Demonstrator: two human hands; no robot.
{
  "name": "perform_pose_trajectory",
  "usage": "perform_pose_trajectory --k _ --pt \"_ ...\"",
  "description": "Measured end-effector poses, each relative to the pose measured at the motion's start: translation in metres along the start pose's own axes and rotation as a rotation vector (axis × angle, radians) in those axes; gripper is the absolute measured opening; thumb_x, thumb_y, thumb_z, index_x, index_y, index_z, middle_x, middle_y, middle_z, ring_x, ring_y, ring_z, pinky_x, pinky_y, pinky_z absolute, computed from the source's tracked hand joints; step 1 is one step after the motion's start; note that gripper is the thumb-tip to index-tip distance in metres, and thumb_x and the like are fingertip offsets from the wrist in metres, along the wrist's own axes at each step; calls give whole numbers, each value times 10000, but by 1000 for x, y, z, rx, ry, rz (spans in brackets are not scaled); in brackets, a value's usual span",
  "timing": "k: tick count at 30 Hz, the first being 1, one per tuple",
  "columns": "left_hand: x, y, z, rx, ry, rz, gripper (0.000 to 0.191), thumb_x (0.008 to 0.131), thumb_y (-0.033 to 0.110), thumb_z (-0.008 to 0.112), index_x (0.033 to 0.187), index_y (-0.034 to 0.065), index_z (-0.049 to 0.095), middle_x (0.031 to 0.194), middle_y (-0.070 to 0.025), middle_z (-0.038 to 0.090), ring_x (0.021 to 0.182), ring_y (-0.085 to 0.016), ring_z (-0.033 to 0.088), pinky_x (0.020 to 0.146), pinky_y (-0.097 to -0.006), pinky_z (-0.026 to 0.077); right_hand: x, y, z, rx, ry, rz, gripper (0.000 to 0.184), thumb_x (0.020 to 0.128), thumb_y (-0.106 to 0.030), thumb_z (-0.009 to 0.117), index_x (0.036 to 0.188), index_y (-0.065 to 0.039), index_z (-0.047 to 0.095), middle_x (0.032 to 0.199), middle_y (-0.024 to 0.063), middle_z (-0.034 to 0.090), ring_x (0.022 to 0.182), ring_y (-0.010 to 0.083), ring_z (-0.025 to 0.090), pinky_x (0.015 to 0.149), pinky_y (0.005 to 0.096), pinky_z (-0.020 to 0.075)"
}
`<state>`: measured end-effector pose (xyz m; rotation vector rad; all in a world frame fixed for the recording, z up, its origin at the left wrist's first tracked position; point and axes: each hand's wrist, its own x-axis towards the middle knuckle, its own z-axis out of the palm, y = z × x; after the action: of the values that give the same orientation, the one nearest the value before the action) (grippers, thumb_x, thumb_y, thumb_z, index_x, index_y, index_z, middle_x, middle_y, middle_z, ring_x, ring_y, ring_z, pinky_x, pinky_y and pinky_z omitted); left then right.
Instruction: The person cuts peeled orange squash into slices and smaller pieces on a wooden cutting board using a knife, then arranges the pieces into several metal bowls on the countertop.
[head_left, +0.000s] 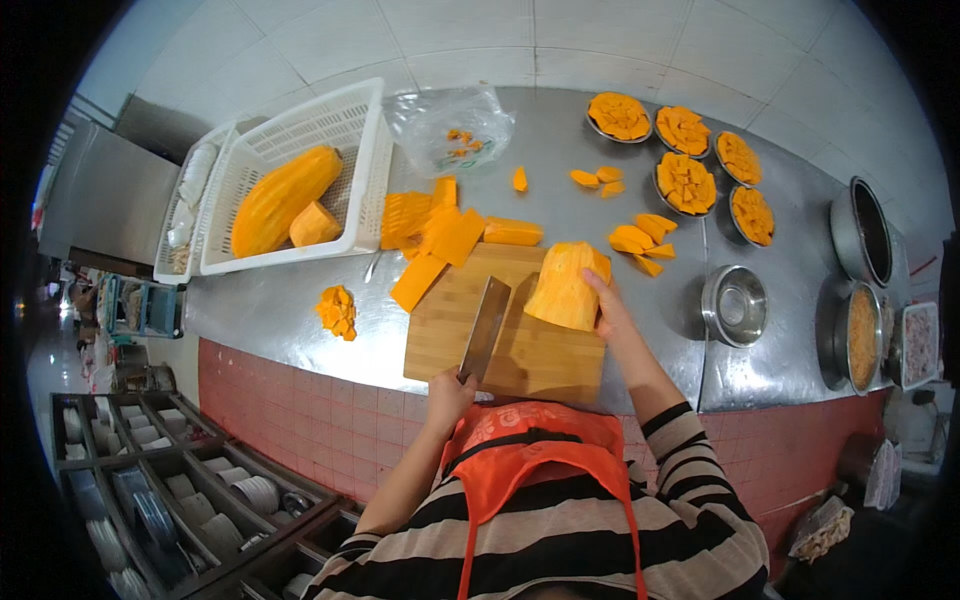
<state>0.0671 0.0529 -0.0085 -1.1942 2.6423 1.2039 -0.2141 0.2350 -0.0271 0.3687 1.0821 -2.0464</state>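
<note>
My left hand (451, 397) grips the handle of a cleaver (486, 322), whose blade stands over the left half of a wooden cutting board (442, 345). With my right hand (609, 304) I hold a large peeled pumpkin piece (566, 289) by its right side, at the board's upper right. Flat pumpkin slabs (427, 274) lie heaped at the board's upper left corner and beyond it. A thick pumpkin piece (514, 231) rests just behind the board. Cut wedges (641, 240) are on the metal table to the right, and a small pile of pumpkin bits (337, 312) lies to the left.
A white plastic basket (367, 172) holds a long pumpkin (281, 202) and a shorter chunk. Behind are a clear plastic bag (480, 112) with scraps and several bowls of cut pumpkin (686, 184). Empty metal bowls (735, 306) and larger metal basins (861, 232) stand at the right.
</note>
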Motion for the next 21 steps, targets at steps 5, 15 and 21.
perform_pose_trajectory --k 5,15,21 --pt "7 1 -21 181 34 18 237 847 217 644 840 -15 689 714 -250 660 692 -424 674 643 -513 536 -7 63 23 -370 27 -561 1181 628 -48 913 1548 -108 175 1441 141 427 1305 276 479 1063 427 463" --pt "11 -24 -34 321 -102 76 211 865 203 618 879 5 689 735 -259 663 690 -437 668 651 -529 549 -59 118 9 -821 -23 -691 1378 523 -104 981 1568 -58 82 1502 155 366 1352 272 440 1120 408 402" --pt "9 3 -73 141 -130 229 179 848 122 660 965 -6 704 722 -230 662 662 -391 672 611 -459 551 -70 108 -13 -837 -11 -572 1101 656 -157 927 1520 -26 258 1440 169 456 1281 259 517 1080 377 435"
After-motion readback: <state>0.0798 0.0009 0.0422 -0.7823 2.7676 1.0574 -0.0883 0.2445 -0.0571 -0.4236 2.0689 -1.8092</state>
